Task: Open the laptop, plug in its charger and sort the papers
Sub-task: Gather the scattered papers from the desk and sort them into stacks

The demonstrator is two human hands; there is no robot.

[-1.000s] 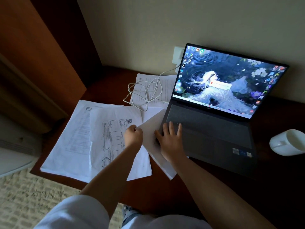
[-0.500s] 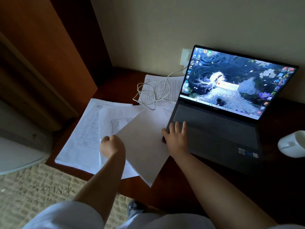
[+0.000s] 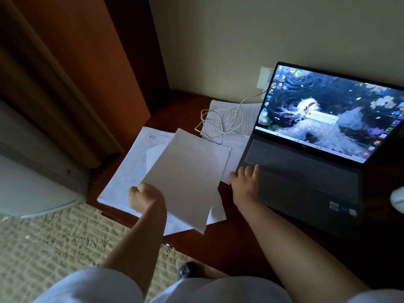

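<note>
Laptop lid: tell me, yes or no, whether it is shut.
No, the laptop stands open, its screen lit and the right hand resting on its near left corner.

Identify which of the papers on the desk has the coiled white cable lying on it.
The printed sheet at the back beside the laptop: the charger cable loops over it, unlike the sheets near the left hand.
</note>
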